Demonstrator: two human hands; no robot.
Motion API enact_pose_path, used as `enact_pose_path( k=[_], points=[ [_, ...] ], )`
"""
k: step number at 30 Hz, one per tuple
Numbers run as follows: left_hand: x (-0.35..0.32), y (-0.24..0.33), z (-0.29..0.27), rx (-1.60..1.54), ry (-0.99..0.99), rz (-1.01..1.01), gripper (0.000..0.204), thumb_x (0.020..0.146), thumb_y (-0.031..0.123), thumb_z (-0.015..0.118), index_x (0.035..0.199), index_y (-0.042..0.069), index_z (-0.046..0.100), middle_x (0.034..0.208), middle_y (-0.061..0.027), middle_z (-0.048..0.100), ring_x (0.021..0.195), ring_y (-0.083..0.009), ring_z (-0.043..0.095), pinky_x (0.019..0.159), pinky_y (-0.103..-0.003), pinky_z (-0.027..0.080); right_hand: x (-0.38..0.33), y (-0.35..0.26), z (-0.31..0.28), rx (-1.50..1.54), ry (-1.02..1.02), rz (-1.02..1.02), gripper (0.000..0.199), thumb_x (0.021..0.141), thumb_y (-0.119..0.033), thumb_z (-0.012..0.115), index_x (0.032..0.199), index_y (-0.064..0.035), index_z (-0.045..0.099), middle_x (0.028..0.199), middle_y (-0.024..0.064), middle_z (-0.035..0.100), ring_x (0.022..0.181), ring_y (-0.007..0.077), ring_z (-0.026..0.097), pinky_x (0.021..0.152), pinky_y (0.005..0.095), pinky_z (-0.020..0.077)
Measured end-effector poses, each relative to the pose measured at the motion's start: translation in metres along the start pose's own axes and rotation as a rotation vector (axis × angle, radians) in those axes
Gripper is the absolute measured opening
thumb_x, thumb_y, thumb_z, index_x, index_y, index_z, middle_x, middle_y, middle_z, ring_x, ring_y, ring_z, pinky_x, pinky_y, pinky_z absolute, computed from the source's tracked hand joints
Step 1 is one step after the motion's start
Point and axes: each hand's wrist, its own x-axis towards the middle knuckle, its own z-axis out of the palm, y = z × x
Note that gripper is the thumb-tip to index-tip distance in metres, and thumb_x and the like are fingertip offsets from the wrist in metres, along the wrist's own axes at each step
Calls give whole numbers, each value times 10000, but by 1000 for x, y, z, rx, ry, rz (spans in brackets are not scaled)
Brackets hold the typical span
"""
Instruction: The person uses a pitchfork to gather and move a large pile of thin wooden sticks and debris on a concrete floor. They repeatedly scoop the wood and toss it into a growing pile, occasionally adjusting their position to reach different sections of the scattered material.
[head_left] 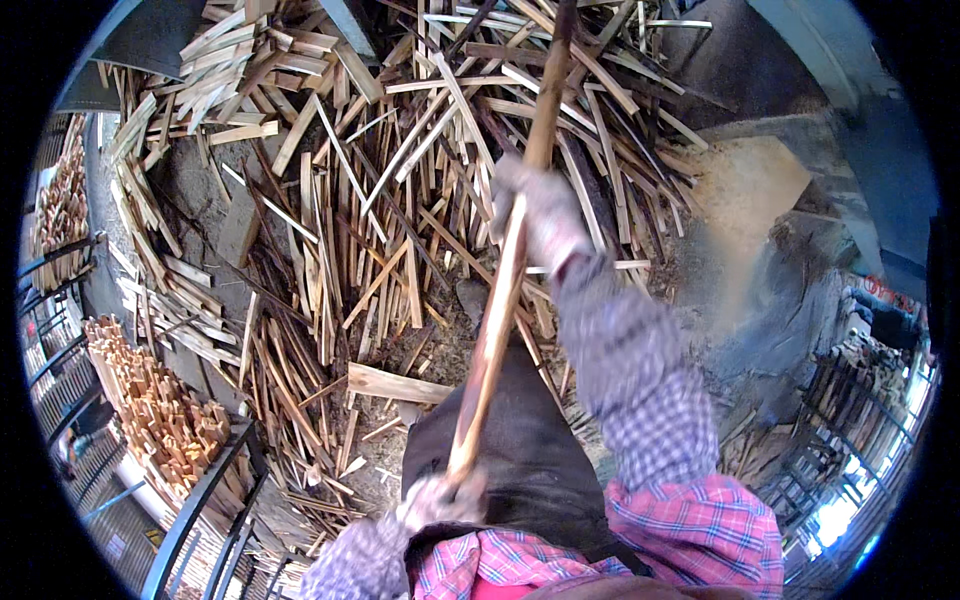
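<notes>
A long wooden strip point(492, 350), pale with dark streaks along it, runs from near my waist up and away past the top edge of the head view. Low in the picture, close to my body, my left hand point(443, 500) is closed round its near end. Farther along, my right hand point(540, 208) grips the same strip from the right, arm stretched forward. Both hands wear pale, dirty gloves, and the right one is blurred by motion. Beneath the strip lies a heap of loose wood strips point(400, 180), crossing each other on the ground. The strip's far end is out of view.
Bundles of upright wood sticks point(165, 415) stand at the left behind a dark metal rail point(195, 505). A short flat board point(400, 384) lies by my apron point(525, 440). To the right are a sawdust patch point(750, 185) and a rack of wood point(850, 400).
</notes>
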Motion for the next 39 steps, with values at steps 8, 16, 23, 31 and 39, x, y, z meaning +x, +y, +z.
enact_pose_path(
  k=[8,16,23,31,39],
  points=[
    [18,-24,-7,-2569,-566,-109,265,808,338,601,822,112,464,522,13,475,410,-183,483,430,-358,429,18,7,33,-293,190,14,168,773,-176,650,784,-19,591,598,95,569,411,197,523,334,330,430],
    [43,-31,46,-2944,-1127,712,350,859,237,581,603,222,342,403,141,414,304,-27,381,329,-233,360,57,36,6,-1137,135,-243,205,772,-239,559,880,-69,596,794,98,576,701,264,549,637,359,451],
    [-110,-92,149,-2956,-1142,541,265,890,293,534,973,45,488,483,76,505,435,-117,497,399,-368,438,-63,162,6,-625,249,-211,157,791,-230,622,770,-81,578,563,32,535,393,160,472,372,296,407],
    [-185,-103,165,-2911,-1175,799,235,844,164,567,948,-15,456,443,62,426,332,-77,412,335,-228,380,-156,201,38,-452,209,-112,231,821,-249,630,723,-53,558,531,24,533,369,136,477,345,273,420],
    [-138,-103,120,-2808,-850,42,301,780,318,655,781,73,479,431,80,451,319,-67,400,332,-217,296,39,83,-19,-353,168,-65,209,803,-272,644,848,-74,594,661,63,581,577,173,564,543,324,516]
  ],
)
